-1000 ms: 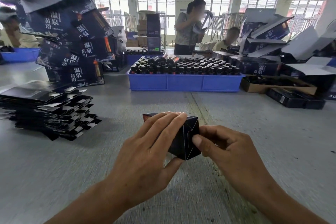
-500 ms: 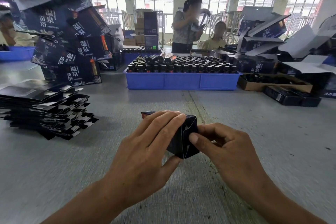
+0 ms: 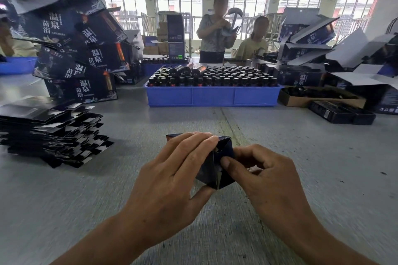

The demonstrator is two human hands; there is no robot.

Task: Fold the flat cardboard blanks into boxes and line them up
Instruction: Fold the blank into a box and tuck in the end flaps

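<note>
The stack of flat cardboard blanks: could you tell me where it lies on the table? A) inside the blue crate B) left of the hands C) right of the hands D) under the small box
B: the stack of flat blanks lies on the table, left of the left hand.

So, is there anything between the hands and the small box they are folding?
No. The left hand grips the small dark box directly, and the right hand presses its thumb on the end flap. Nothing visible lies between them.
</note>
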